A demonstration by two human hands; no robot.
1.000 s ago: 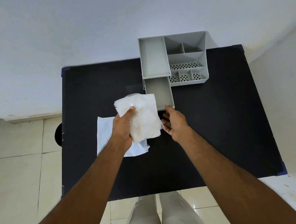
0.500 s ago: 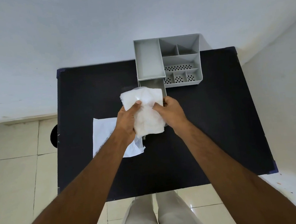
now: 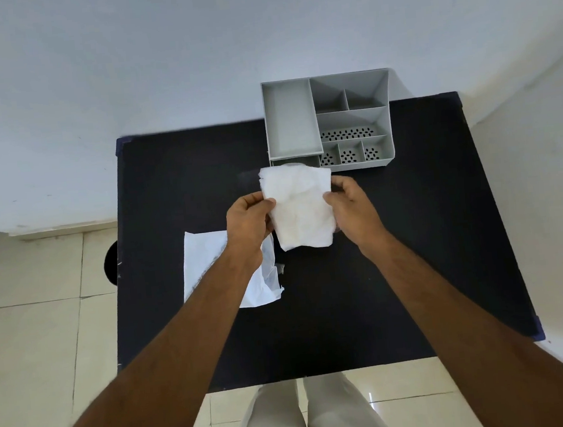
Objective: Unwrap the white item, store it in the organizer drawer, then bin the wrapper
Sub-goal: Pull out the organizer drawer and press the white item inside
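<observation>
I hold the white item [image 3: 298, 208], a soft folded pad, flat between both hands above the black table [image 3: 414, 252]. My left hand [image 3: 248, 221] pinches its left edge and my right hand [image 3: 350, 206] grips its right edge. Its far end covers most of the grey organizer's pulled-out drawer [image 3: 294, 159], of which only a thin strip shows. The grey organizer [image 3: 330, 122] stands at the table's far edge. The empty white wrapper [image 3: 209, 268] lies flat on the table under my left forearm.
A white wall rises behind the table. A dark round object [image 3: 110, 267] sits on the tiled floor at the table's left edge. My legs show below the table's near edge.
My right hand left the drawer and took the item's right edge. Both hands carried the item forward until it covers the open drawer.
</observation>
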